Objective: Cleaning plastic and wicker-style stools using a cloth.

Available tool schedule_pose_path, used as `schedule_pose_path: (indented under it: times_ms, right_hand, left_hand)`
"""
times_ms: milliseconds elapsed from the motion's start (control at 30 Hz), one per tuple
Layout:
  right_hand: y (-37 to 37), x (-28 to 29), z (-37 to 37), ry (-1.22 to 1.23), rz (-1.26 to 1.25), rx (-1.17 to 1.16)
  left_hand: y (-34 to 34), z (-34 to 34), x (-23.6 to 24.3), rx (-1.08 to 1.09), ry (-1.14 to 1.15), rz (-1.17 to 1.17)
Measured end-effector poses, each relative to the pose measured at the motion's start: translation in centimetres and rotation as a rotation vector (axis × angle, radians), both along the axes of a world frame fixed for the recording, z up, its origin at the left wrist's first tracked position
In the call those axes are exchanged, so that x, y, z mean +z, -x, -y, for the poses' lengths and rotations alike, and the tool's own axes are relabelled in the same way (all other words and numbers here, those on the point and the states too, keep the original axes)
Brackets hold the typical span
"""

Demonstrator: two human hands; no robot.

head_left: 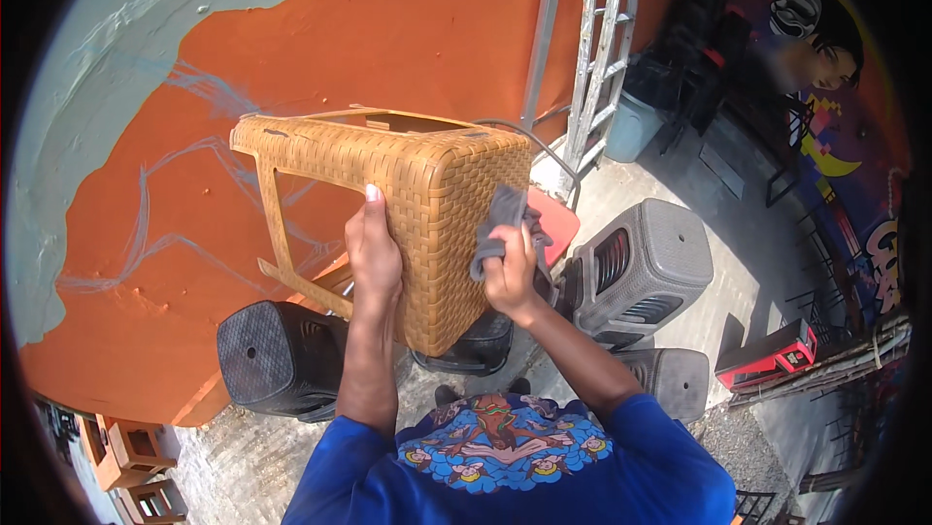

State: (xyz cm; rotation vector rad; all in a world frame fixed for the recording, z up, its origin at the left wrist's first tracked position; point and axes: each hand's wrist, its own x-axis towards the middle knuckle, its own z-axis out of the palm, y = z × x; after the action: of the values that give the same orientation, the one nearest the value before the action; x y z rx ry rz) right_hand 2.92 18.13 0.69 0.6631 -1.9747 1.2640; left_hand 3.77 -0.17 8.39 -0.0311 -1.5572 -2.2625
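Observation:
A tan, basket-weave plastic stool (pixel 388 161) is held up in front of me, tipped on its side with its seat (pixel 476 205) turned to the right. My left hand (pixel 374 251) grips its side edge by the leg opening, thumb lying on the woven face. Bunched in my right hand (pixel 512 273) is a dark grey cloth (pixel 503 219), pressed against the seat. Part of the cloth is hidden behind my fingers.
Black stools (pixel 267 355) and grey stools (pixel 641 263) stand on the concrete around me. An orange wall (pixel 291 49) rises ahead. Beyond the stools are a paint-spattered ladder (pixel 602 69), a pale blue bin (pixel 633 127) and a red box (pixel 772 358). Brown stools (pixel 136 452) sit lower left.

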Motion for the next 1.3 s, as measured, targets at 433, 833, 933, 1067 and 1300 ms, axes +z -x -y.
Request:
schedule_pose_path:
  times_ms: [433, 833, 933, 1067, 1300]
  right_hand:
    - [4.1, 1.3, 0.1, 0.306, 0.153, -0.172]
    - [10.2, 5.6, -4.3, 0.222, -0.08, -0.609]
    - [5.9, -3.8, -5.0, 0.149, 0.176, -0.528]
    - [-2.4, -11.7, -7.3, -0.321, 0.815, -0.079]
    - [-7.6, -9.1, -24.3, 0.566, 0.465, -0.13]
  left_hand:
    - [-0.6, 0.4, 3.9, 0.116, 0.117, -0.155]
    - [-2.1, -2.3, 6.1, 0.076, 0.093, -0.157]
    - [-1.8, -3.6, 5.6, 0.014, 0.177, -0.184]
    - [-2.8, -4.3, 5.6, -0.066, 0.193, -0.269]
    - [-2.6, -4.4, 9.3, 0.104, -0.043, -0.366]
